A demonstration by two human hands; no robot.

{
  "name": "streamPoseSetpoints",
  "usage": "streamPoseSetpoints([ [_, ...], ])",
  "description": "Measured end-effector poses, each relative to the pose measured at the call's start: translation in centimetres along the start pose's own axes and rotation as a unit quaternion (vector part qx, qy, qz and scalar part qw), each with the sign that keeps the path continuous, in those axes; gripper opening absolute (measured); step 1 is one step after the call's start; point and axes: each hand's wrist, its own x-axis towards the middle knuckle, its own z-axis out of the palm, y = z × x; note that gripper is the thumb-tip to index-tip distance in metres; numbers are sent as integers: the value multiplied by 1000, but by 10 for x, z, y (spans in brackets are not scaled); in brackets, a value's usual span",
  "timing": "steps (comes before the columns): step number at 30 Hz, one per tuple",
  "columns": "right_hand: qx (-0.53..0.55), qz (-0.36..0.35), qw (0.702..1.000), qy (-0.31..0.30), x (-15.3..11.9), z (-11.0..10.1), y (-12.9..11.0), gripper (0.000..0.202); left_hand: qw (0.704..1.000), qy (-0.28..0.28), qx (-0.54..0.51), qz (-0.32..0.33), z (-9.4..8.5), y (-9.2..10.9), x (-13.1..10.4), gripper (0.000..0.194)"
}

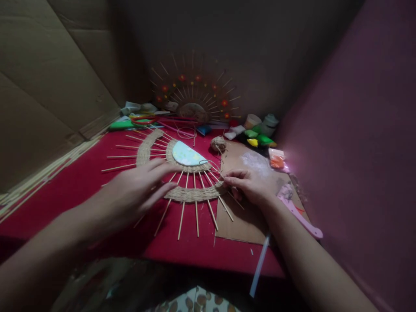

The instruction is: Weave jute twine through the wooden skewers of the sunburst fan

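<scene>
Left hand (136,190) lies flat, fingers spread, on the light, brittle wooden-stick-and-woven-twine sunburst (191,190); right hand (248,184) pinches twine at its rim – hold the woven band

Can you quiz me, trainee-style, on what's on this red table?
1. True or false: the left hand lies flat on the woven sunburst piece.
2. What does the right hand pinch at the edge of the weave? A) scissors B) a thin strand C) a paint pot
3. What lies under the right hand, on the red table?

Key
1. True; the fingers are spread open across the sticks.
2. B, a thin strand, though it is hard to see clearly.
3. A sheet of brown cardboard; a ball of twine sits near its far corner.
</scene>
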Motion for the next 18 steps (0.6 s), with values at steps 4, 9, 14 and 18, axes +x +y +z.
streamPoseSetpoints([
  [4,-6,4,1000,-13,1,-3,1,17,992,-39,-91,78,37,24,89,57],
  [9,47,6,999,-16,4,-11,0,21,986,-92,-106,87,70,11,113,18],
  [14,-18,15,995,97,4,-24,-12,10,980,-114,-110,117,55,7,98,21],
  [18,-189,45,976,96,3,-28,-16,14,973,-150,-119,130,50,10,95,21],
])
